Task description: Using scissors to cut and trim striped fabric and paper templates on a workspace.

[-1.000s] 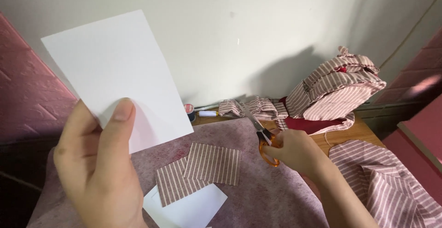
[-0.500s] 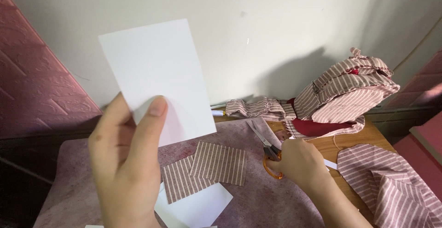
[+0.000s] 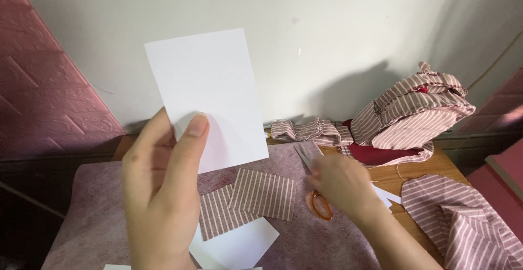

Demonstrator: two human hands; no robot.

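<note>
Soft daylight falls from about two o'clock; the striped bag (image 3: 414, 112) throws a broad shadow on the wall (image 3: 327, 41) toward nine. The right hand (image 3: 340, 183) is motion-blurred.
</note>
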